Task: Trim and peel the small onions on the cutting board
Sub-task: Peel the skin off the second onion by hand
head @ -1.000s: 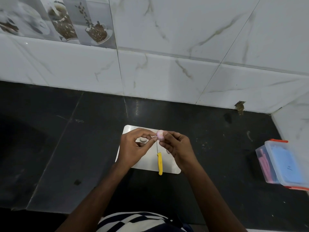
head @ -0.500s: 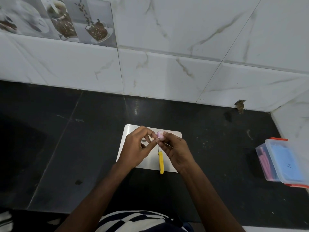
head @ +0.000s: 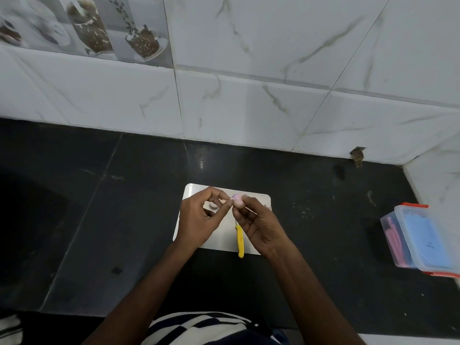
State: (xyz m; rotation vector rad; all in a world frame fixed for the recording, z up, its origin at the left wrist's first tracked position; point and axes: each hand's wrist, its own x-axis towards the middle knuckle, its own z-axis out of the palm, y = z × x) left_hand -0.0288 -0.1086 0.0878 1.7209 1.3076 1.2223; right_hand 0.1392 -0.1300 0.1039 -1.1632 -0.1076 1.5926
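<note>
A small pale pink onion [head: 237,200] is held above the white cutting board [head: 258,199] on the black counter. My right hand [head: 260,226] grips the onion with thumb and fingertips. My left hand [head: 199,217] pinches at the onion's left side with thumb and forefinger, where a thin bit of skin shows. A knife with a yellow handle [head: 240,241] lies on the board under my right hand, its blade mostly hidden. A pale piece [head: 213,205] lies on the board behind my left fingers; what it is I cannot tell.
A clear plastic box [head: 423,239] with orange clips and a blue lid sits at the counter's right edge. White marble wall tiles rise behind the counter and at the right corner. A striped garment shows at the bottom.
Both hands stay over the board with the onion between them. My left fingers have shifted slightly against the onion's side. The knife has not moved.
</note>
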